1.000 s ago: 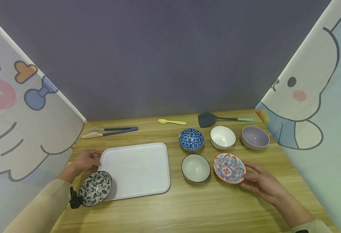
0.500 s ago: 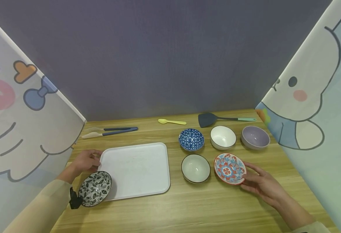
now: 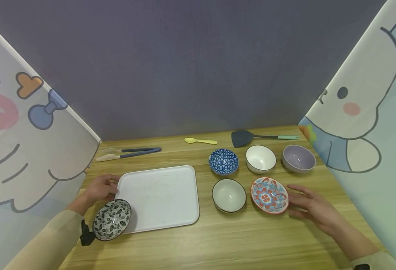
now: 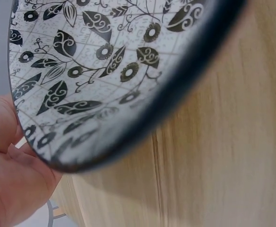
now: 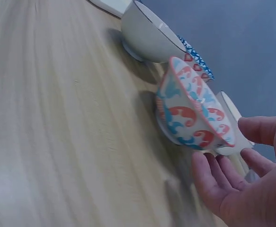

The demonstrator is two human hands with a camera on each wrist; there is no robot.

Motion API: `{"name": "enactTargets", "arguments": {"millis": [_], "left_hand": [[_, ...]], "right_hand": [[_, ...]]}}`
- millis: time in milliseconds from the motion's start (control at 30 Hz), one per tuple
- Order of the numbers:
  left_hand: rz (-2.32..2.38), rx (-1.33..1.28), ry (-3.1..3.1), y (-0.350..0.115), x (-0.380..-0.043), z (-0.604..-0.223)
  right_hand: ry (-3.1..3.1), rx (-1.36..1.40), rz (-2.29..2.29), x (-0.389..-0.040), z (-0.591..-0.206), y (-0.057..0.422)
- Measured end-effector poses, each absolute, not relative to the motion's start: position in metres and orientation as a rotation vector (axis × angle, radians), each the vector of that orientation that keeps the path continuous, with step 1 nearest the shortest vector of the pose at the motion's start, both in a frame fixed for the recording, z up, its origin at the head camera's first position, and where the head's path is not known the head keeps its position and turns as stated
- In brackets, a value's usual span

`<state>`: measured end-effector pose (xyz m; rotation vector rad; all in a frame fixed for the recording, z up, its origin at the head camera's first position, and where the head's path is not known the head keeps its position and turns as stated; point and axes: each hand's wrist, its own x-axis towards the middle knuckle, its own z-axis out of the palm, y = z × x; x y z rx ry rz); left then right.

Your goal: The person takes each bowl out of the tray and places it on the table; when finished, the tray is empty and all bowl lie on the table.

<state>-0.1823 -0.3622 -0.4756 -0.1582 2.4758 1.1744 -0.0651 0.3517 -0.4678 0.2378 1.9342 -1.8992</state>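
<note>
My left hand (image 3: 100, 187) lies at the left edge of a white tray (image 3: 160, 198), fingertips touching that edge. Whether they pinch it is hidden. Close by my left wrist, a black-and-white leaf-patterned bowl (image 3: 112, 220) overlaps the tray's near left corner; in the left wrist view this bowl (image 4: 95, 71) covers part of the hand. Its support is out of sight. My right hand (image 3: 316, 212) is just right of a red-and-blue patterned bowl (image 3: 270, 195). In the right wrist view, the fingers (image 5: 206, 177) are spread beneath its rim with a small gap, holding nothing.
A grey-white bowl (image 3: 229, 195), a blue patterned bowl (image 3: 223, 162), a white bowl (image 3: 260, 159) and a purple bowl (image 3: 298, 159) surround the red-and-blue one. Tongs (image 3: 133, 153), a yellow spoon (image 3: 201, 141) and a spatula (image 3: 243, 138) lie along the back wall.
My right hand has let go of the red-and-blue bowl and drawn slightly right, away from its rim. The left hand keeps its place at the tray. The head view has shifted a little.
</note>
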Motion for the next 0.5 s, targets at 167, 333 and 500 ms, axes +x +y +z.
{"name": "enactTargets", "arguments": {"millis": [167,333,500], "left_hand": [[1.191,-0.177,2.457,-0.364,-0.182,-0.478],[1.189,-0.194,2.451,-0.365,-0.182,-0.479],[1.201,-0.210,2.450,-0.365,-0.181,-0.479]], "right_hand": [[2.079,0.197,-1.820,-0.075,-0.456,0.356],[2.211,0.126,-1.753,-0.087,-0.438,0.352],[2.253,0.063,-1.733,-0.100,-0.418,0.332]]}}
